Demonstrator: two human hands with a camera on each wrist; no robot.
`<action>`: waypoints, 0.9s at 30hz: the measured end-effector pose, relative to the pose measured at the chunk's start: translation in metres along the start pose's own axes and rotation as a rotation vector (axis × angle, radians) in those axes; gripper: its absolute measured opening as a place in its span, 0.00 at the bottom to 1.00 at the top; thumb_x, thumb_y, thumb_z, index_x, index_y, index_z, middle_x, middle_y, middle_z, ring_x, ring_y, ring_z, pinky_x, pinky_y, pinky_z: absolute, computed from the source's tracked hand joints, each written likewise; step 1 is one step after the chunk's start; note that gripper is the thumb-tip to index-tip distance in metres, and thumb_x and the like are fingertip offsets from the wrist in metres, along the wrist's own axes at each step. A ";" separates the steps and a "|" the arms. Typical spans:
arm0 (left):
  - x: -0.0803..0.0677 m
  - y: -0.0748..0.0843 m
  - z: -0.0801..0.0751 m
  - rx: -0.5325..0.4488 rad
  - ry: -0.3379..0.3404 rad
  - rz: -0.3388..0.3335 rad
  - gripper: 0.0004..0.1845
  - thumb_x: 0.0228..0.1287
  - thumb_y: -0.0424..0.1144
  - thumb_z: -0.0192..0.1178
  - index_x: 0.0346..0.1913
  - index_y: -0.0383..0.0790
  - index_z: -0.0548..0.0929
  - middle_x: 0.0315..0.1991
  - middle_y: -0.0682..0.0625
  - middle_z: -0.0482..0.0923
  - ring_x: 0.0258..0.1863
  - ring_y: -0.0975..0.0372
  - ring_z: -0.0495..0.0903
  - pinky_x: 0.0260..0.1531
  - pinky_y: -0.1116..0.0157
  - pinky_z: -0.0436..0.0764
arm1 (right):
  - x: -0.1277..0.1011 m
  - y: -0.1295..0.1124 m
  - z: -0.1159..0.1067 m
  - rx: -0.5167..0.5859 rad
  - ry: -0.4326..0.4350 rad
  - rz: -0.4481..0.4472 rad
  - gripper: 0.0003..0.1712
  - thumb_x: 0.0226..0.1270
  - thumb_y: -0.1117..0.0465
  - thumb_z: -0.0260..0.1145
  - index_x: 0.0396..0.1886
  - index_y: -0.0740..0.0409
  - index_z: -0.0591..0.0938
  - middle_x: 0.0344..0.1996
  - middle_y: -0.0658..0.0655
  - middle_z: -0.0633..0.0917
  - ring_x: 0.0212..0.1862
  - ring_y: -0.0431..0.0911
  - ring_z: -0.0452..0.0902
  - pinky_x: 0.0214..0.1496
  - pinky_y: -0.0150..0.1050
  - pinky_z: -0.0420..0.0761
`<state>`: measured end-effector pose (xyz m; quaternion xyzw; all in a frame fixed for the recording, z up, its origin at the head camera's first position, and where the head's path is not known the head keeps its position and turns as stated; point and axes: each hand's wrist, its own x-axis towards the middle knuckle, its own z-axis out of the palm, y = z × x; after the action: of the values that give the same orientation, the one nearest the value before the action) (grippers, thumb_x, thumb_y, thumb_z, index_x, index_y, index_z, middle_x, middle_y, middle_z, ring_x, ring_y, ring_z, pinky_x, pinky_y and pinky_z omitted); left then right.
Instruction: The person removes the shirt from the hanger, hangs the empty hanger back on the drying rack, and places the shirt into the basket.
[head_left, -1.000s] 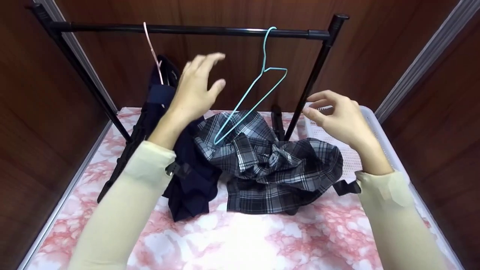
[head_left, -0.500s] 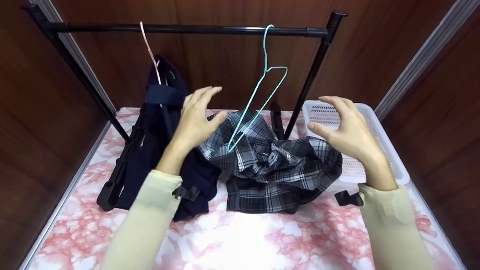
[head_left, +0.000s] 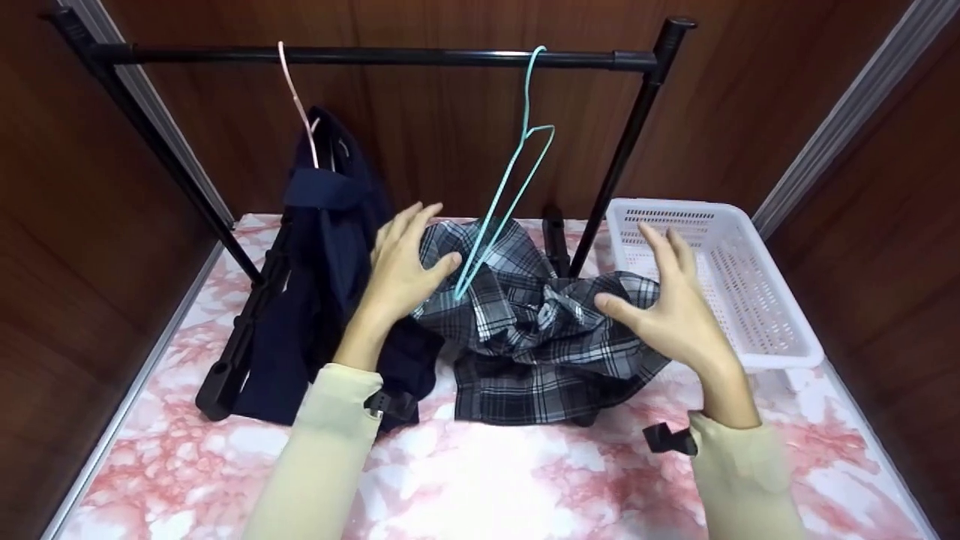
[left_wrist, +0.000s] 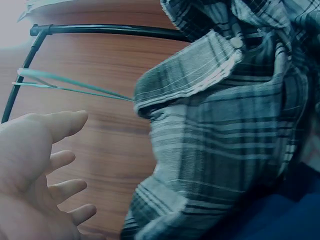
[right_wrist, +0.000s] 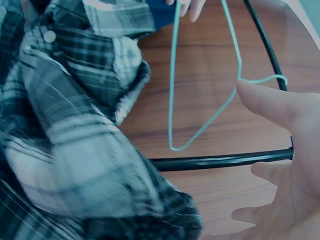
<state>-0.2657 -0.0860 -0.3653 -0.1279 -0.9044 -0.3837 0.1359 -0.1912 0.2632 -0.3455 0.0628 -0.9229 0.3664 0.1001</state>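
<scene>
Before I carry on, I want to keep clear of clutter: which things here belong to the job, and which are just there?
Likely in the job:
- left hand and right hand, either side of the shirt
- crumpled plaid shirt
- teal hanger
- black rail bearing the hanger

Apparently just there:
- navy garment on pink hanger
- white basket

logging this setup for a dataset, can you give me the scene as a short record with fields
left hand: open, at the left side of the plaid shirt; contact unclear
right hand: open, between shirt and basket in the head view; gripping nothing
plaid shirt: bunched up, not hung
teal hanger: hooked on the black rail, bare
pink hanger: on the same rail, carrying a navy garment
basket: white, perforated, at right
surface: pink-and-white marbled
</scene>
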 end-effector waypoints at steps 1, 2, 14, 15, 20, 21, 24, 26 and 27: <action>-0.001 -0.001 0.003 -0.002 -0.004 -0.010 0.41 0.67 0.49 0.71 0.81 0.51 0.68 0.83 0.45 0.59 0.81 0.44 0.54 0.77 0.39 0.54 | -0.001 0.001 0.003 0.000 -0.008 0.005 0.64 0.62 0.41 0.80 0.88 0.38 0.51 0.86 0.67 0.40 0.80 0.78 0.49 0.71 0.82 0.56; -0.001 -0.003 0.006 -0.002 -0.009 -0.018 0.42 0.66 0.49 0.71 0.81 0.51 0.68 0.83 0.44 0.59 0.81 0.44 0.54 0.77 0.39 0.54 | -0.002 0.002 0.007 0.001 -0.019 0.009 0.64 0.62 0.40 0.80 0.88 0.38 0.50 0.86 0.67 0.40 0.79 0.79 0.50 0.71 0.82 0.57; 0.001 -0.021 0.040 0.169 -0.206 -0.100 0.62 0.51 0.67 0.78 0.86 0.59 0.56 0.87 0.46 0.47 0.83 0.36 0.41 0.75 0.27 0.42 | -0.003 0.029 0.057 0.039 -0.137 -0.021 0.67 0.57 0.41 0.84 0.88 0.37 0.51 0.85 0.68 0.37 0.82 0.76 0.44 0.72 0.81 0.54; 0.001 -0.022 0.042 0.174 -0.224 -0.108 0.63 0.49 0.66 0.79 0.86 0.59 0.55 0.87 0.46 0.45 0.83 0.34 0.40 0.75 0.27 0.42 | -0.003 0.032 0.061 0.035 -0.143 -0.033 0.68 0.56 0.43 0.85 0.88 0.38 0.52 0.86 0.68 0.37 0.82 0.75 0.42 0.72 0.82 0.53; -0.001 -0.029 0.052 0.166 -0.290 -0.146 0.68 0.46 0.65 0.81 0.87 0.61 0.51 0.88 0.42 0.39 0.82 0.30 0.38 0.73 0.24 0.47 | -0.003 0.036 0.079 -0.021 -0.166 -0.082 0.70 0.48 0.47 0.89 0.87 0.39 0.57 0.86 0.65 0.37 0.84 0.72 0.33 0.74 0.82 0.45; -0.002 -0.030 0.054 0.162 -0.299 -0.153 0.68 0.46 0.65 0.82 0.87 0.63 0.49 0.87 0.41 0.38 0.82 0.30 0.39 0.72 0.24 0.48 | -0.003 0.036 0.083 -0.030 -0.178 -0.084 0.71 0.47 0.48 0.90 0.86 0.38 0.57 0.86 0.64 0.37 0.83 0.73 0.32 0.74 0.82 0.44; -0.003 -0.030 0.061 0.150 -0.328 -0.167 0.69 0.46 0.63 0.83 0.87 0.65 0.47 0.87 0.40 0.37 0.82 0.30 0.42 0.71 0.24 0.52 | -0.004 0.037 0.095 -0.038 -0.205 -0.079 0.72 0.44 0.52 0.91 0.86 0.39 0.58 0.86 0.66 0.37 0.82 0.77 0.33 0.73 0.82 0.49; -0.004 -0.031 0.067 0.146 -0.347 -0.170 0.70 0.46 0.62 0.84 0.87 0.65 0.47 0.87 0.39 0.37 0.82 0.31 0.45 0.72 0.25 0.53 | -0.004 0.042 0.104 -0.041 -0.229 -0.067 0.73 0.42 0.54 0.91 0.87 0.40 0.58 0.85 0.68 0.36 0.80 0.80 0.34 0.71 0.82 0.53; -0.005 -0.031 0.069 0.146 -0.356 -0.169 0.70 0.46 0.61 0.84 0.87 0.66 0.46 0.87 0.39 0.37 0.82 0.31 0.46 0.72 0.26 0.53 | -0.004 0.045 0.108 -0.045 -0.236 -0.063 0.74 0.41 0.55 0.91 0.87 0.41 0.57 0.85 0.69 0.36 0.80 0.82 0.34 0.71 0.82 0.55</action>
<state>-0.2819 -0.0575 -0.4335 -0.1071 -0.9470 -0.2985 -0.0500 -0.2105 0.2214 -0.4526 0.1323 -0.9339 0.3323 0.0035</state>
